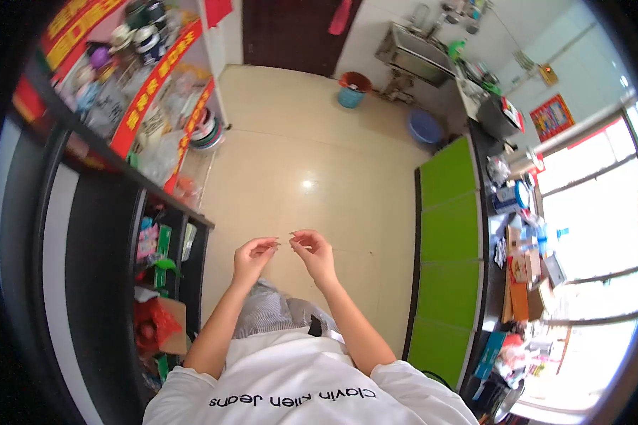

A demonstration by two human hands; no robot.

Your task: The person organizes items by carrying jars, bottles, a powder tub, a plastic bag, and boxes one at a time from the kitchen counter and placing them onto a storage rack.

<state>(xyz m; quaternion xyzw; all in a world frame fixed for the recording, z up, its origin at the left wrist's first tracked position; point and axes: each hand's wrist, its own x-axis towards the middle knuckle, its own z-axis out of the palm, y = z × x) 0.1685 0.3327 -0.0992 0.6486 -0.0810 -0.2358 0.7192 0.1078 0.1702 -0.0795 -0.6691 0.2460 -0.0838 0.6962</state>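
Note:
Both of my bare hands are raised in front of my waist, above the pale tiled floor. My left hand (254, 256) has loosely bent fingers pointing inward, and I see nothing held in it. Facing it across a small gap is my right hand (314, 253), its fingers curved and a space showing between thumb and forefinger. The two sets of fingertips are near each other but apart. Below them are my grey striped trousers (262, 312) and white T-shirt (290, 368).
On the left stand dark shelving (92, 212) and a rack of bottles and bags with red banners (156, 85). To the right runs a green-fronted counter (446, 234) crowded with boxes. Ahead are a dark door (290, 32), a sink (422, 53), a bucket (351, 95) and a blue basin (425, 127).

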